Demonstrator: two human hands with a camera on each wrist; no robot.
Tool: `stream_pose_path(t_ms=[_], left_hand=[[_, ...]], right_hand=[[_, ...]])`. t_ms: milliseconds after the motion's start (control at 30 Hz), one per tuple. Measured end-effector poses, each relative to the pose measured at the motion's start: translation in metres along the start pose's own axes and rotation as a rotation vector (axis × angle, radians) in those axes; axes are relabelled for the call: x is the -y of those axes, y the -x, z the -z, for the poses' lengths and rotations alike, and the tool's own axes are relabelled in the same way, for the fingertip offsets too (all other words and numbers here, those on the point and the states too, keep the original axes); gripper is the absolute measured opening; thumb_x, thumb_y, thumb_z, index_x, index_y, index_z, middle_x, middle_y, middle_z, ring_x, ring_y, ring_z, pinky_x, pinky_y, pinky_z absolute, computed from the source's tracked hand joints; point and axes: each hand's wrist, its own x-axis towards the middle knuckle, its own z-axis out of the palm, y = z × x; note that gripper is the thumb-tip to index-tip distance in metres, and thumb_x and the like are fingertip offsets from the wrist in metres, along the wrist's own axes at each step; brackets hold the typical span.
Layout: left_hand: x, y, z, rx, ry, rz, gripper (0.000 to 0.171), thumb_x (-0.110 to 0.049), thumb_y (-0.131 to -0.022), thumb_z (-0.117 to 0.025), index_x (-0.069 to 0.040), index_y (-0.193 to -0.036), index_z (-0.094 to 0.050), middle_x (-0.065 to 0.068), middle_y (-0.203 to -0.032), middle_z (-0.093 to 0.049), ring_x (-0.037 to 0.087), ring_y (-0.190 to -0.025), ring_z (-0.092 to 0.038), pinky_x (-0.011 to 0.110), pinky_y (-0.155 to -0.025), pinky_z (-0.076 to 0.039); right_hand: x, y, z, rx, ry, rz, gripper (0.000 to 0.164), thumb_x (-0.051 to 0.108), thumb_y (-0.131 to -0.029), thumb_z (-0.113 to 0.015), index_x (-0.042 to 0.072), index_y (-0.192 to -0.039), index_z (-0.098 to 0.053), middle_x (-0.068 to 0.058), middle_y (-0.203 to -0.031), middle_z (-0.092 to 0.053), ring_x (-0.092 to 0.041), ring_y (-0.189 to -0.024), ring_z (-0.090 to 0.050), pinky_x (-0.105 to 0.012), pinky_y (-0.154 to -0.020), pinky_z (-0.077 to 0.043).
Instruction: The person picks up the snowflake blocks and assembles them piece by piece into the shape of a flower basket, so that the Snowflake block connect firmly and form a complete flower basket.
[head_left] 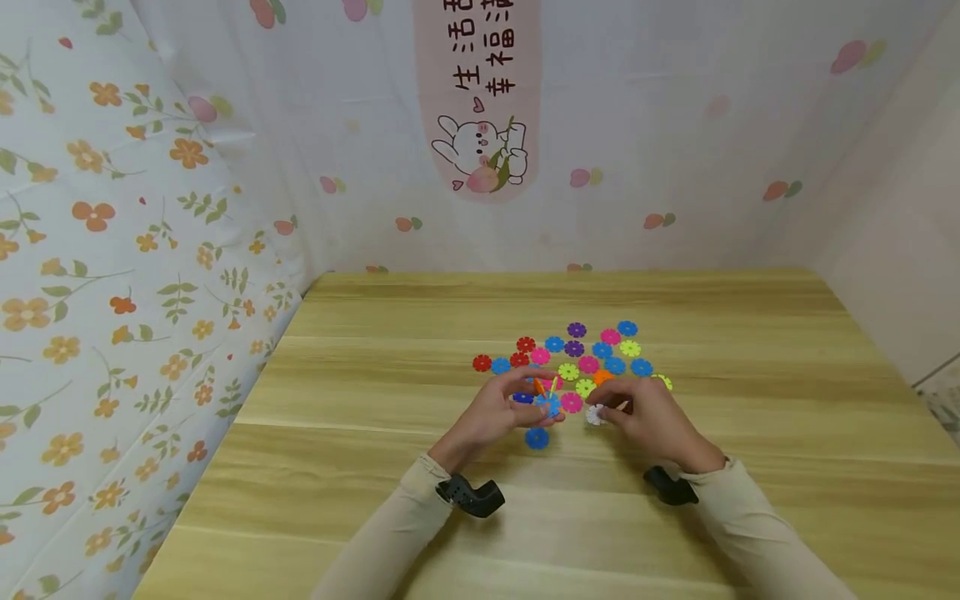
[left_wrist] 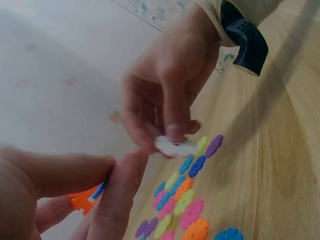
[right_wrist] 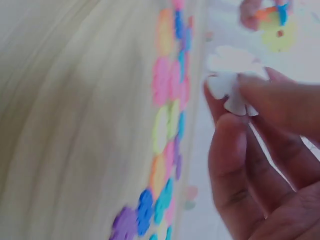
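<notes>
White cloth with printed fruit hangs behind my pale wooden counter; only the head view takes in the rabbit drawn there and the flowered cloth to my left. My left fingers are curled in a pinch round a small cluster, held over the near side of the scattered discs. From the head it reads as three discs: one blue, with an orange and a yellow one standing up from it. My left wrist's view shows just bits of orange and blue, while the right wrist's catches the yellow disc broadside, a dark spot in its middle. My right fingers pinch one white disc, near the cluster but apart from it; its notched petals are plain from that wrist, and it is nearly edge-on from the other. Loose on the counter, by the head view, I count three red discs, five pink, four yellow, and two purple at the far side. Blue ones run partly behind my left fingers, so I cannot total them; one lies alone, nearest me
</notes>
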Motion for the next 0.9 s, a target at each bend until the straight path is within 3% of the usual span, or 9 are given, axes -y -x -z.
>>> stream_pose_path(t_ms=[133,233,400,533,767,900], left_hand=[[-0.002,0.0,-0.001,0.003,-0.058,0.027,0.05,-0.008,-0.088,-0.074,-0.019,-0.135,-0.06,0.011,-0.133,-0.05,0.028,-0.104,-0.067,0.041,-0.093,-0.054],[-0.004,0.001,-0.001,0.011,-0.08,0.045,0.051,-0.012,-0.088,-0.076,-0.02,-0.136,-0.06,0.01,-0.135,-0.051,0.03,-0.105,-0.068,0.044,-0.097,-0.051],[-0.006,0.001,-0.003,0.013,-0.101,0.053,0.054,-0.014,-0.088,-0.076,-0.018,-0.138,-0.058,0.014,-0.137,-0.052,0.029,-0.105,-0.069,0.044,-0.095,-0.053],[-0.007,0.0,-0.005,0.005,-0.131,0.057,0.054,-0.015,-0.088,-0.076,-0.021,-0.139,-0.058,0.016,-0.136,-0.053,0.024,-0.1,-0.071,0.039,-0.091,-0.055],[-0.012,0.001,-0.007,-0.004,-0.173,0.042,0.058,-0.014,-0.089,-0.074,-0.019,-0.143,-0.054,0.014,-0.136,-0.055,0.02,-0.096,-0.073,0.038,-0.091,-0.056],[-0.015,0.0,-0.008,-0.009,-0.189,0.044,0.059,-0.014,-0.09,-0.074,-0.021,-0.144,-0.053,0.017,-0.139,-0.054,0.019,-0.095,-0.073,0.037,-0.091,-0.056]], right_hand=[[0.01,-0.004,-0.001,-0.081,-0.115,0.001,0.018,-0.008,-0.085,-0.07,0.004,-0.098,-0.074,-0.004,-0.093,-0.074,-0.015,-0.081,-0.07,-0.024,-0.07,-0.057],[0.018,-0.007,-0.003,-0.134,-0.175,0.009,0.017,-0.007,-0.087,-0.07,0.003,-0.1,-0.075,-0.005,-0.093,-0.075,-0.016,-0.081,-0.07,-0.026,-0.071,-0.058],[0.027,-0.008,-0.006,-0.148,-0.232,0.039,0.02,-0.007,-0.087,-0.07,0.007,-0.099,-0.077,-0.002,-0.094,-0.075,-0.014,-0.086,-0.071,-0.025,-0.076,-0.058],[0.028,-0.006,-0.006,-0.163,-0.225,0.057,0.022,-0.009,-0.085,-0.07,0.007,-0.099,-0.077,-0.001,-0.094,-0.075,-0.015,-0.085,-0.071,-0.024,-0.074,-0.058],[0.028,-0.009,-0.009,-0.217,-0.125,0.201,0.027,-0.012,-0.079,-0.074,0.01,-0.094,-0.079,0.0,-0.092,-0.075,-0.015,-0.079,-0.071,-0.023,-0.069,-0.058],[0.029,-0.01,-0.011,-0.256,-0.106,0.236,0.03,-0.016,-0.076,-0.075,0.01,-0.092,-0.079,0.0,-0.09,-0.076,-0.014,-0.079,-0.071,-0.023,-0.071,-0.058]])
